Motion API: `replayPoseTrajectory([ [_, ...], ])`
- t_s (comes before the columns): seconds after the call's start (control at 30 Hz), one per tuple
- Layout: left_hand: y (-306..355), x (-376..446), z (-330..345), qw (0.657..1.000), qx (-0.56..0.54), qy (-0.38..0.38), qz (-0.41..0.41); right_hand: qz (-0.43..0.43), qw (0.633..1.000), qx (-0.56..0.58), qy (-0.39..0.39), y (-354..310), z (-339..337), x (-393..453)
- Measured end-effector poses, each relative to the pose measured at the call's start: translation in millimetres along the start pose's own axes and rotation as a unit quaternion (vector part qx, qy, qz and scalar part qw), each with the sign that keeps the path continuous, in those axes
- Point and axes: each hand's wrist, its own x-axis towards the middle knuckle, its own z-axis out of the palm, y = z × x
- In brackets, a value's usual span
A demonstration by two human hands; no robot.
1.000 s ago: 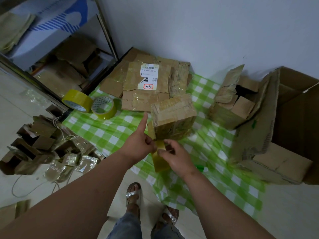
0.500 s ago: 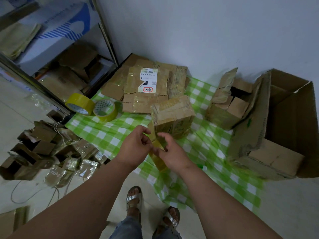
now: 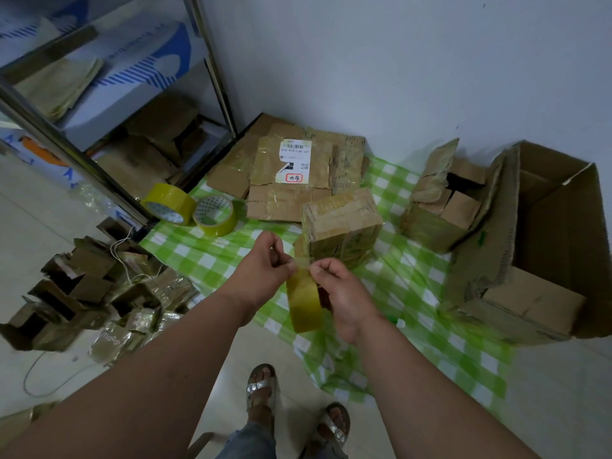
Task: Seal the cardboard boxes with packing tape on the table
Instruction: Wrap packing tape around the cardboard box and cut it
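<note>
With left hand (image 3: pixel 261 270) pinching the tape end and right hand (image 3: pixel 344 299) gripping the yellow tape roll (image 3: pixel 304 303) — pull taut, straight, then press across the taped cardboard box (image 3: pixel 341 226).

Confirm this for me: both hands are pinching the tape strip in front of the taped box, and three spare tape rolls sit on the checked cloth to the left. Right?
Not quite. The head view shows two spare tape rolls, not three. The rest holds: left hand and right hand pinch the tape strip before the taped box.
</note>
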Motion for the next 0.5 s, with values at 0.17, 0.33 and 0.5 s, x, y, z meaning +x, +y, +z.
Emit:
replayPoseTrajectory([
  [0.17, -7, -1, -5, 0.999, 0.049, -0.011, -0.008, -0.016, 0.999, -0.046, 0.018, 5, 13, -2],
  [0.33, -10, -2, -11, 0.993, 0.112, -0.017, -0.008, -0.038, 0.993, -0.104, 0.028, 0, 21, -5],
  [0.5, -10, 3, -22, 0.978, 0.205, 0.013, 0.024, -0.044, 0.988, -0.142, 0.034, -3, 34, 0],
])
